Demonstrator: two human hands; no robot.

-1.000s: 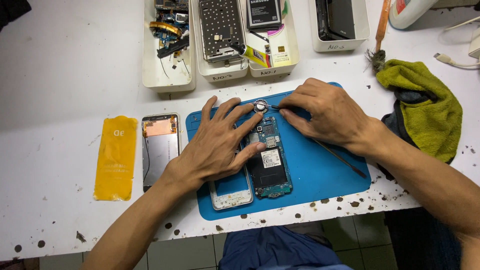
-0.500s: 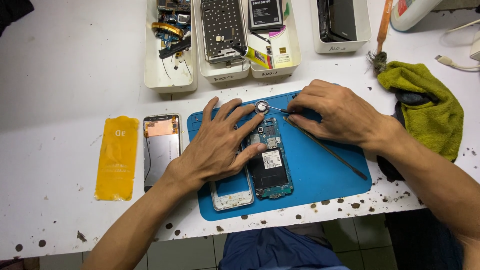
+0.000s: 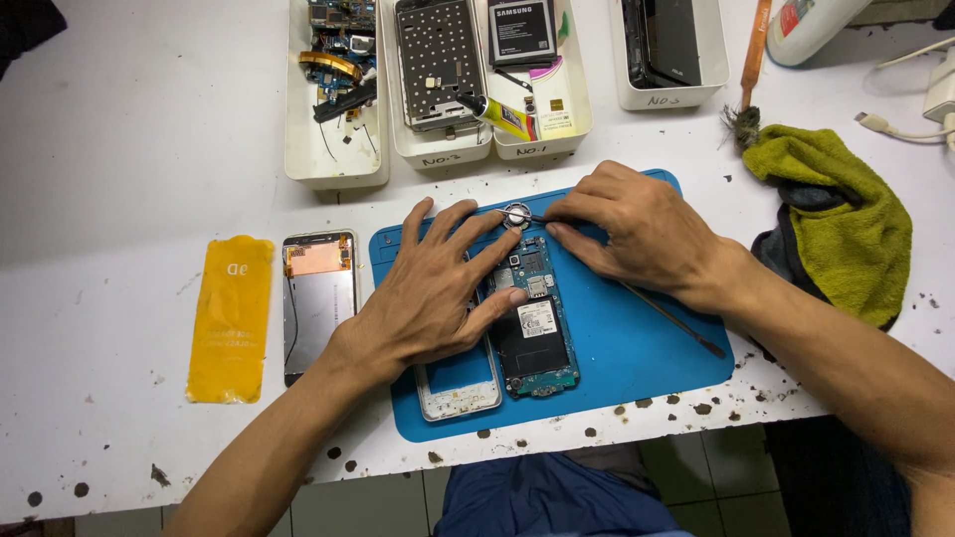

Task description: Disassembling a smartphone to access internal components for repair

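Left hand (image 3: 438, 288) lies flat and spread on the opened phone (image 3: 532, 318), fingers splayed, index and middle tips pressing the circuit-board side, palm over a white phone frame (image 3: 460, 383) just beside it on the left; it grips nothing, only pins down. Right hand (image 3: 637, 229) is pinched shut on a thin dark tool (image 3: 667, 313), whose long shaft runs back under the palm toward the lower right corner of the blue mat (image 3: 627, 358). The tool tip meets a small round silver part (image 3: 516, 215) sitting just past the top end of the phone, near the mat's far edge.

Key relation: phone's long axis runs near to far, away from the person, slightly tilted; the round part is at its far end, directly between the two hands' fingertips. Right hand is nearer and already touching it through the tool; left fingertips are just beside it, not clearly touching.

Around: separate screen panel (image 3: 318, 298) and yellow film sheet (image 3: 231, 318) lie left of the mat on the white desk (image 3: 119, 149). White trays (image 3: 336, 164) of phone parts stand along the far side. Small brush (image 3: 748, 75) and green cloth (image 3: 836, 214) sit to the right, well apart from the work
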